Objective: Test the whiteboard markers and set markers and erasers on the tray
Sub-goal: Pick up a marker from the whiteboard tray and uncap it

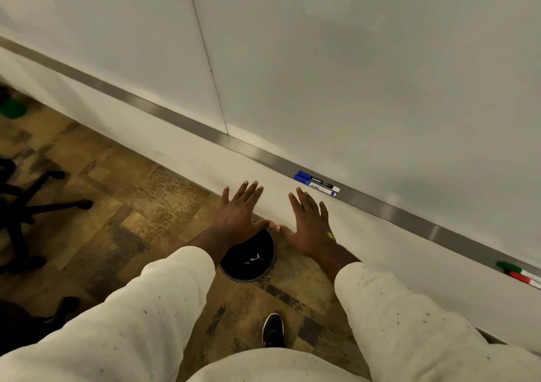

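**Both hands spread under the tray, the markers lie on it**

The left hand (240,214) and the right hand (310,226) are held out side by side, backs up, with all fingers straight and spread wide. Neither hand holds anything. The two thumbs point toward each other and their tips are very near; if they touch, I cannot tell. Both hands are in front of the white wall strip (395,253) below the whiteboard (351,74). Whether the palms press on it is not clear.

The metal tray (380,206) runs along the lower edge of the whiteboard, from upper left to lower right. Two blue markers (316,183) lie on it side by side, touching each other, with the blue caps to the left. They are just above and to the right of the fingertips of the right hand, near but apart from them. The left hand is farther from them.

Further right on the same tray, at the edge of the view, a green marker (509,267) and a red marker (522,278) lie close together, well apart from both hands.

On the floor (117,206) a round black object (248,261) lies under the left wrist and is partly hidden by it. A dark shoe (273,330) stands nearer to the person. At the far left is the black base of an office chair (29,200)
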Action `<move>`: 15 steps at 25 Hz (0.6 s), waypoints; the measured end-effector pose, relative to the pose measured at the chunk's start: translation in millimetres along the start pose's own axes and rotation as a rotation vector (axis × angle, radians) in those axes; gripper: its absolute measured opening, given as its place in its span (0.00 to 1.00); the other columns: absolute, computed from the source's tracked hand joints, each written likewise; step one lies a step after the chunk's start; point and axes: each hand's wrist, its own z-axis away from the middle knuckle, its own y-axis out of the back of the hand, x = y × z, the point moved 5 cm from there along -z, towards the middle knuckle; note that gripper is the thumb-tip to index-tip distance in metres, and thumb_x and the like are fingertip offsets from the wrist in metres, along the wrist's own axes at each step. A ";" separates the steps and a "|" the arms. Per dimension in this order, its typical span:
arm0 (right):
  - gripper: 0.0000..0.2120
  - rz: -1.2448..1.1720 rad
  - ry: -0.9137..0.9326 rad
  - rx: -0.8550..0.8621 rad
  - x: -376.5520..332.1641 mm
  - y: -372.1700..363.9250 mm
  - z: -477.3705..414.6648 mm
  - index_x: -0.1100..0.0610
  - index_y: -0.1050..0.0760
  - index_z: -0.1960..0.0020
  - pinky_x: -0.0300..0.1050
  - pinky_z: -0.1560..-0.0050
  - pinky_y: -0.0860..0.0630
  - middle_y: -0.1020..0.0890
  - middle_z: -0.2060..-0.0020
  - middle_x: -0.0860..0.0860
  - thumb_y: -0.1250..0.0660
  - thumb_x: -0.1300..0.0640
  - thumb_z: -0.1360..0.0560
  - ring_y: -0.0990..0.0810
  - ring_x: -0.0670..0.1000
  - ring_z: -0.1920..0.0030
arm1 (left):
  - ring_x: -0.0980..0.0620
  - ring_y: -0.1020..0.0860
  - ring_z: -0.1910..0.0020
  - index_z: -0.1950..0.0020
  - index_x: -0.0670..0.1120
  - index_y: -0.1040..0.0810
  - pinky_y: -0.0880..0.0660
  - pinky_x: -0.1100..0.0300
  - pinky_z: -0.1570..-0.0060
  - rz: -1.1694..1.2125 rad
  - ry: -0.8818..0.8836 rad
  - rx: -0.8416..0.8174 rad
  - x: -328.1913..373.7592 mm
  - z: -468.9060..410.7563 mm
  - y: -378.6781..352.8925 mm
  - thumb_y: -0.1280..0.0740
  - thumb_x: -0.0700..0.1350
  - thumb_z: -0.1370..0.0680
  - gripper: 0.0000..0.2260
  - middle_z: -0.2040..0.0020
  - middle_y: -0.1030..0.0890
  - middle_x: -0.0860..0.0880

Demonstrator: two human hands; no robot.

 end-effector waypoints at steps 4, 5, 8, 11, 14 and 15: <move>0.41 0.011 -0.095 0.051 44.9 19.2 26.6 0.49 0.55 0.20 0.59 0.25 0.60 0.55 0.20 0.50 0.47 0.29 0.25 0.55 0.54 0.21 | 0.51 0.62 0.22 0.20 0.52 0.56 0.62 0.39 0.26 -0.076 -0.114 -0.020 51.8 -16.8 6.4 0.48 0.73 0.26 0.42 0.20 0.58 0.52; 0.41 0.010 -0.114 0.060 56.6 24.7 34.7 0.49 0.55 0.20 0.60 0.25 0.59 0.55 0.20 0.50 0.47 0.29 0.25 0.55 0.54 0.21 | 0.51 0.62 0.22 0.20 0.52 0.56 0.62 0.39 0.26 -0.083 -0.136 -0.023 64.7 -20.9 6.8 0.48 0.74 0.27 0.43 0.20 0.58 0.52; 0.40 -0.001 -0.167 0.095 100.3 43.5 67.5 0.49 0.55 0.20 0.60 0.24 0.58 0.55 0.20 0.50 0.48 0.30 0.24 0.55 0.54 0.21 | 0.51 0.60 0.22 0.20 0.51 0.55 0.62 0.39 0.26 -0.087 -0.211 0.001 113.1 -32.3 8.1 0.47 0.75 0.28 0.44 0.20 0.55 0.51; 0.39 -0.002 -0.229 0.123 150.1 59.9 107.2 0.50 0.55 0.20 0.60 0.24 0.59 0.55 0.20 0.50 0.49 0.31 0.23 0.57 0.53 0.21 | 0.51 0.57 0.21 0.20 0.50 0.52 0.62 0.40 0.26 -0.093 -0.301 0.053 173.4 -38.6 5.7 0.47 0.75 0.28 0.44 0.20 0.52 0.51; 0.39 -0.004 -0.263 0.124 194.1 68.5 146.2 0.50 0.56 0.20 0.59 0.24 0.60 0.55 0.20 0.49 0.50 0.31 0.23 0.58 0.52 0.21 | 0.51 0.59 0.22 0.20 0.50 0.52 0.61 0.40 0.25 -0.096 -0.357 0.060 234.3 -38.3 -3.3 0.48 0.74 0.27 0.43 0.20 0.54 0.50; 0.39 -0.002 -0.274 0.123 211.7 71.3 161.3 0.50 0.56 0.20 0.59 0.24 0.60 0.55 0.20 0.49 0.50 0.31 0.23 0.57 0.52 0.21 | 0.51 0.60 0.22 0.20 0.50 0.52 0.61 0.39 0.25 -0.098 -0.372 0.061 257.8 -36.8 -7.7 0.49 0.74 0.27 0.43 0.20 0.55 0.50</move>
